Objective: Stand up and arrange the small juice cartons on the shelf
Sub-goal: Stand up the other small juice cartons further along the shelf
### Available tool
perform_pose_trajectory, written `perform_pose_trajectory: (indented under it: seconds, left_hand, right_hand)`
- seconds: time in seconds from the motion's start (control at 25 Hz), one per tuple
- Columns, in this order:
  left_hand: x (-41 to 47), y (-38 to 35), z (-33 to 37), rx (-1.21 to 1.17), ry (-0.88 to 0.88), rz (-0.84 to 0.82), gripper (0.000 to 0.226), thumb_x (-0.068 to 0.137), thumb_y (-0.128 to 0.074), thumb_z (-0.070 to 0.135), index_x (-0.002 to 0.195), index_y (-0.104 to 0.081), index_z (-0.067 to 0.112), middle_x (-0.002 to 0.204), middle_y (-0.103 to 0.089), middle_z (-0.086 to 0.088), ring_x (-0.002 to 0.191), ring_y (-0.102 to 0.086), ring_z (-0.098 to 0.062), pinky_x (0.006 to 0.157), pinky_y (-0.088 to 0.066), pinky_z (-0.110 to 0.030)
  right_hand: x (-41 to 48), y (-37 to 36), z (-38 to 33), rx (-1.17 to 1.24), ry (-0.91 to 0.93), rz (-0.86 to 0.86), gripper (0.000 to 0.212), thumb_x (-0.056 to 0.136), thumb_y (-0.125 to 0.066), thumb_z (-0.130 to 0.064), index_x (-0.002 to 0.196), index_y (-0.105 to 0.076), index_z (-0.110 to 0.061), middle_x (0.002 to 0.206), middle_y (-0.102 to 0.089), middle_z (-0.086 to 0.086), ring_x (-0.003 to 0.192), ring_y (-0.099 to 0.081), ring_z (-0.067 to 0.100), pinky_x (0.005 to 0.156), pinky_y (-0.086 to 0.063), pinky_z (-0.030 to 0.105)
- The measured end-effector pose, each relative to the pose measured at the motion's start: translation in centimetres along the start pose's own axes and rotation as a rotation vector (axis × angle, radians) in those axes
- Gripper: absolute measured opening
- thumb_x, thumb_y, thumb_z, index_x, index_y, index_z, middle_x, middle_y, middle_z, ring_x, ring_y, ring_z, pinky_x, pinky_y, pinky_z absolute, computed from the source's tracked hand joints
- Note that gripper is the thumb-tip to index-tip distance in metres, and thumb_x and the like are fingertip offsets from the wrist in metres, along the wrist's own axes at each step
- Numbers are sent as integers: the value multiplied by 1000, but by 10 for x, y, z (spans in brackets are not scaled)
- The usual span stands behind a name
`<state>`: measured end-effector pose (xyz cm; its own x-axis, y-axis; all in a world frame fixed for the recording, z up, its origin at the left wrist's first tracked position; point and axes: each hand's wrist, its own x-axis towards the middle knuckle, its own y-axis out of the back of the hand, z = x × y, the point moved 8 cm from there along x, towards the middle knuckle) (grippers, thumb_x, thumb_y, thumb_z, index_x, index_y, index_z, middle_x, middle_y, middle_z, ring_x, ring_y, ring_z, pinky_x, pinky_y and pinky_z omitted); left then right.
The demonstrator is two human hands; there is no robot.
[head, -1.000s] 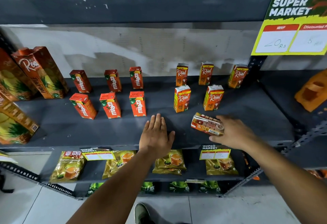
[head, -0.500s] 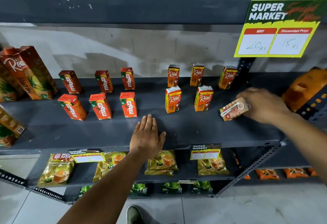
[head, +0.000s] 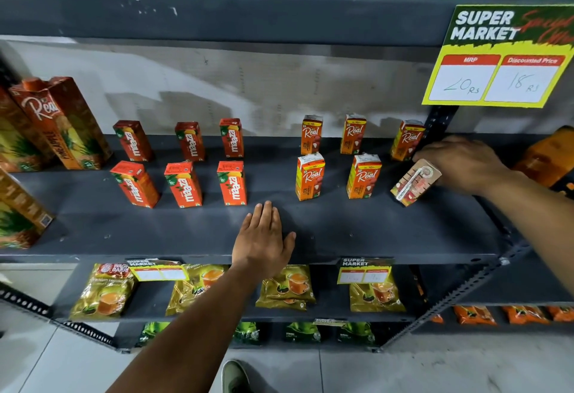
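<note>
While left hand lies flat, right hand fingers grip a tilted, straw-backed juice carton.

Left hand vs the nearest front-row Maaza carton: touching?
Apart. The head view shows the left hand flat on the shelf, with a strip of bare shelf between its fingertips and the Maaza carton behind them.

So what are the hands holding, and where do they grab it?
The right hand holds a small Real juice carton, tilted, by its upper end, with its lower end at the shelf. The left hand lies flat on the shelf, holding nothing.
</note>
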<state>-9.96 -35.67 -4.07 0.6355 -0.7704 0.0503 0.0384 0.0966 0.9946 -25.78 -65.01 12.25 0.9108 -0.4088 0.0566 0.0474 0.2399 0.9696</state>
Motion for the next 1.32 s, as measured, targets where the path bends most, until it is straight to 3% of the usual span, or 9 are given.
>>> perform_pose_trajectory:
  seconds: [0.24,0.4,0.52,0.76,0.88,0.96,1.16,1.24,1.32]
  left_hand:
    - [1,-2,0,8,4,2,77,94,-10,57,150,-10,5,161,-5,-13,148,0,-26,116,2,-38]
    - [1,-2,0,12,5,5,78,93,-8,57,150,-10,5,161,-6,-13,148,-1,-26,116,2,-38]
    - [1,-2,0,15,5,-2,78,93,-7,57,150,-9,5,161,-4,-13,148,1,-26,116,2,-38]
    - [0,-2,1,29,7,-15,77,94,-7,56,150,-8,5,162,-2,-12,148,2,-26,117,1,-39]
    - [0,-2,0,29,3,-14,77,93,-7,57,150,-8,5,162,-3,-12,148,1,-26,117,1,-39]
    - [0,-2,0,36,4,-15,77,93,-7,56,150,-9,5,162,-4,-13,148,1,-26,117,1,-38]
    - [2,-3,0,32,9,-10,78,93,-6,57,150,-9,5,162,-4,-12,148,0,-26,117,1,-38]
    - [1,-3,0,37,4,-15,78,93,-6,57,150,-9,5,162,-5,-12,148,0,-26,117,0,-39]
    - [1,-2,0,33,6,-10,77,93,-6,57,150,-9,5,162,-5,-12,148,0,-26,117,0,-39]
  right_hand:
    - [1,-12,20,108,-142,41,53,65,-80,-34,115,-61,-35,125,-62,-2,111,-53,33,86,-46,43]
    - [-22,-38,33,357,-371,318,53,61,-85,-25,109,-62,-29,110,-67,10,96,-60,39,76,-51,44]
    - [-47,-80,33,723,-666,435,57,63,-85,-24,111,-56,-31,106,-69,7,93,-64,30,79,-53,44]
    - [-68,-129,2,1664,-1049,788,44,69,-83,-17,106,-60,-15,104,-70,7,86,-68,13,63,-50,15]
    - [-50,-137,-18,2044,-1127,536,41,69,-81,-41,100,-64,-20,90,-68,-5,73,-61,6,72,-53,23]
    - [-43,-136,-22,2096,-1078,448,39,70,-80,-44,100,-67,-24,85,-65,-6,69,-56,6,75,-52,26]
    - [-40,-131,-24,2350,-1079,636,42,73,-79,-36,109,-67,-19,90,-68,-6,81,-63,5,70,-51,22]
    - [-44,-134,-17,2174,-1124,583,44,69,-81,-31,108,-65,-17,95,-70,-4,86,-65,6,68,-49,21]
    - [-49,-129,-4,1769,-1080,574,46,66,-82,-29,104,-60,-15,99,-68,0,87,-66,12,66,-46,22]
